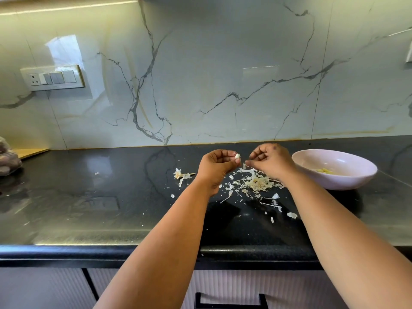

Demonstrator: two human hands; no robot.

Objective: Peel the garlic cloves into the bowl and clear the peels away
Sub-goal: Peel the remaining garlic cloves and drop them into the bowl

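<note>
- Your left hand [217, 162] pinches a garlic clove [237, 156] at its fingertips, just right of the frame's centre, the other fingers curled in.
- Your right hand [270, 162] sits just beside it, fingers curled, thumb and forefinger pinched together next to the clove; whether they hold a bit of skin, you cannot tell.
- Directly below both hands, a heap of peels [256, 185] lies on the dark counter [100, 197], with loose scraps scattered toward the lower right.
- A stalk remnant [181, 175] lies apart from the heap, left of your left wrist.
- The white bowl [347, 175] stands at the right of the frame, near your right hand, with peeled cloves [324, 171] inside.
- At upper left, a switch plate [52, 78] is set in the marble wall [223, 74].
- At the far left edge, a bag [9, 159] rests on the counter.
</note>
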